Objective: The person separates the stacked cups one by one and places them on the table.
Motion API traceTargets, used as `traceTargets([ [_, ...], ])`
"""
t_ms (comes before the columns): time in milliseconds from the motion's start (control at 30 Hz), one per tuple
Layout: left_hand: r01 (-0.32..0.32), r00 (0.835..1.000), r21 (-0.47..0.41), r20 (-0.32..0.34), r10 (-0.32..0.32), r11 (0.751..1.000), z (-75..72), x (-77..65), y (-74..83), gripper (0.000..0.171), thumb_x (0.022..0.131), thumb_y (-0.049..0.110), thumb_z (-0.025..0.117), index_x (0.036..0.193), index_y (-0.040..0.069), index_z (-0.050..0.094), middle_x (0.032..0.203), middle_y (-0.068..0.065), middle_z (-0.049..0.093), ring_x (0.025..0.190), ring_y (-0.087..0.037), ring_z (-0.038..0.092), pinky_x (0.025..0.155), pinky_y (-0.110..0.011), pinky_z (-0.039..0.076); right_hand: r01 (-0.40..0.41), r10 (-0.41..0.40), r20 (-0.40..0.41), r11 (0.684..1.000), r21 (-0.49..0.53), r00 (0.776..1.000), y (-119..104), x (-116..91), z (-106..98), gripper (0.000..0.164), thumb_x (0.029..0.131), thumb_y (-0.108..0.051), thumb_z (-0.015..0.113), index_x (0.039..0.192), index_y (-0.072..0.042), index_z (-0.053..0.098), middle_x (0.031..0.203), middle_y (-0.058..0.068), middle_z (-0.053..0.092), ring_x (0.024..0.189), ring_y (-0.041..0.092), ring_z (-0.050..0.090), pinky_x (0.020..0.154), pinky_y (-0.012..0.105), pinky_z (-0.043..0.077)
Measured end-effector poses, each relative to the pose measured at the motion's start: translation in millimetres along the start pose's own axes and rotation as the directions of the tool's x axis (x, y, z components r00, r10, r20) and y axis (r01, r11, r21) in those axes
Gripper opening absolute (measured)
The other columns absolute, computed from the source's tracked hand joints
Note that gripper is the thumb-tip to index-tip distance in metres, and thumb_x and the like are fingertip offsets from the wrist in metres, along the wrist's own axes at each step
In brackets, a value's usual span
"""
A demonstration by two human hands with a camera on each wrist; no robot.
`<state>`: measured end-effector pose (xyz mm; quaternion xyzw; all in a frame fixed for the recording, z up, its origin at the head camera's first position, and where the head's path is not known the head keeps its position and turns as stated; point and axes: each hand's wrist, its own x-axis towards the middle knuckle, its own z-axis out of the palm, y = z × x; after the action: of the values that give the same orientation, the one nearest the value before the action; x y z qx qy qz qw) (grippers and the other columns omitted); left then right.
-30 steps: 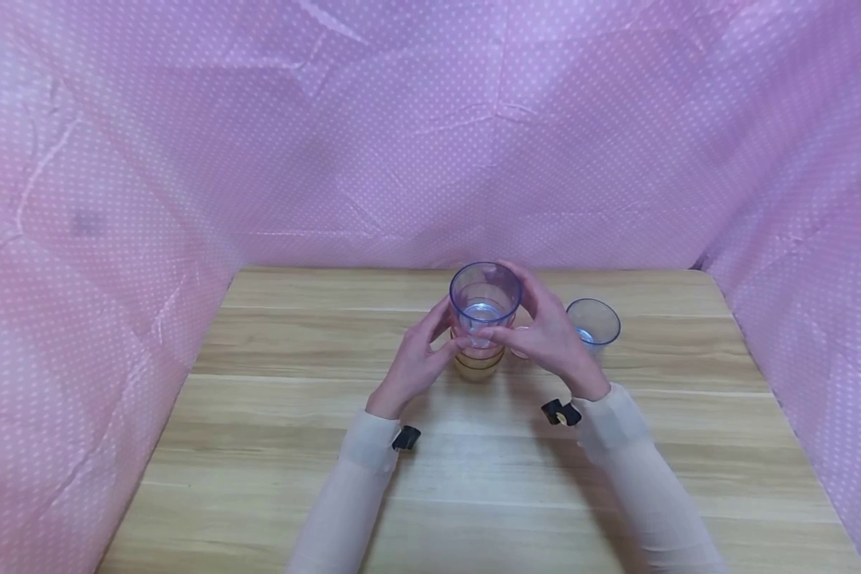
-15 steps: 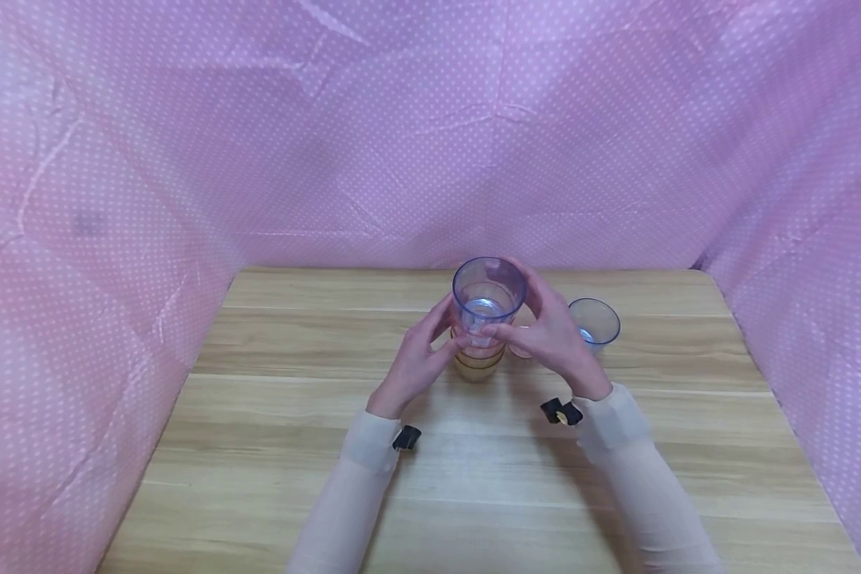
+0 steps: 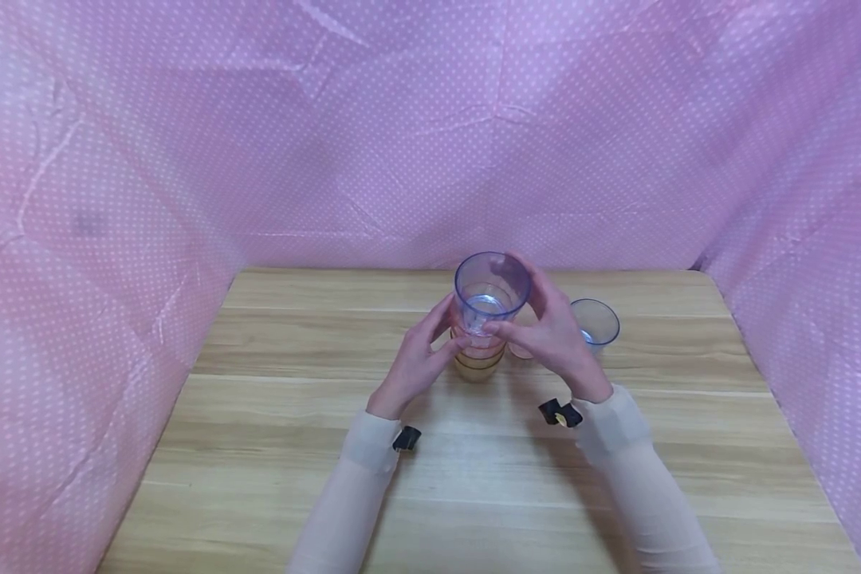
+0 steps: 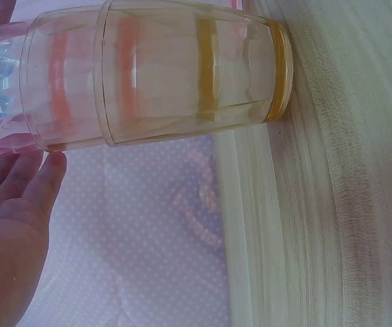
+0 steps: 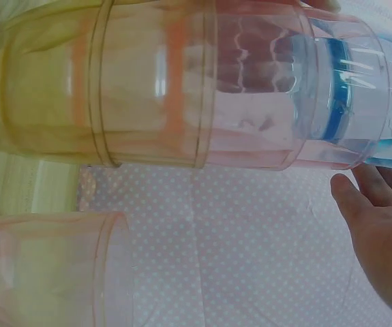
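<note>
A tall stack of clear nested cups stands upright on the table, with a yellow cup (image 3: 477,372) at the bottom and pink cups (image 5: 257,129) above it. At the top is a blue cup (image 3: 491,275), its base inside the upper pink rim in the right wrist view. My left hand (image 3: 419,359) grips the pink part of the stack from the left, thumb in front and fingers behind. My right hand (image 3: 551,331) holds the blue cup from the right, thumb across its front. Fingers on the far side are partly hidden.
Another pink cup (image 5: 52,269) stands on the table just right of the stack, partly covered by my right hand in the head view. Farther right is a second blue cup (image 3: 597,321). Pink dotted cloth (image 3: 430,159) surrounds the wooden table (image 3: 273,446).
My right hand and the top blue cup have risen slightly and shifted a little right. My left hand and the lower cups have stayed in place.
</note>
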<state>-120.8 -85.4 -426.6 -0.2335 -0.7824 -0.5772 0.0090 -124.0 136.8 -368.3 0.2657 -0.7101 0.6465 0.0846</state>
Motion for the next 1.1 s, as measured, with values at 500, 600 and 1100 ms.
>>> traceTargets([
  [500, -0.034, 0.999, -0.015, -0.004, 0.034, 0.999, 1.3, -1.1, -0.5, 0.071, 0.1, 0.011, 0.07, 0.161, 0.006, 0.034, 0.16, -0.016, 0.043, 0.14, -0.033, 0.051, 0.118, -0.037, 0.042, 0.057, -0.054, -0.045, 0.995, 0.076, 0.998, -7.6, -0.6, -0.6, 0.097, 0.076, 0.005, 0.089, 0.157, -0.001, 0.037, 0.15, 0.022, 0.053, 0.14, 0.028, 0.049, 0.121, 0.037, 0.038],
  [600, -0.047, 0.999, -0.024, -0.005, 0.047, 0.999, 1.2, -1.2, -0.7, 0.071, 0.1, 0.009, 0.07, 0.161, 0.005, 0.034, 0.16, -0.017, 0.042, 0.14, -0.034, 0.05, 0.118, -0.037, 0.042, 0.075, -0.071, -0.052, 0.993, 0.088, 0.996, -9.5, 0.3, 0.0, 0.096, 0.077, 0.003, 0.089, 0.157, 0.003, 0.035, 0.15, 0.024, 0.052, 0.142, 0.029, 0.048, 0.123, 0.039, 0.035],
  [1100, -0.055, 0.998, -0.008, -0.005, 0.055, 0.998, 1.7, -2.1, -2.6, 0.076, 0.101, 0.045, 0.063, 0.162, 0.009, 0.035, 0.16, -0.012, 0.044, 0.138, -0.033, 0.053, 0.117, -0.036, 0.043, 0.128, -0.114, -0.114, 0.984, 0.127, 0.987, -20.0, -2.7, -4.5, 0.1, 0.076, -0.035, 0.091, 0.155, -0.001, 0.04, 0.149, 0.024, 0.053, 0.14, 0.03, 0.049, 0.122, 0.039, 0.037],
])
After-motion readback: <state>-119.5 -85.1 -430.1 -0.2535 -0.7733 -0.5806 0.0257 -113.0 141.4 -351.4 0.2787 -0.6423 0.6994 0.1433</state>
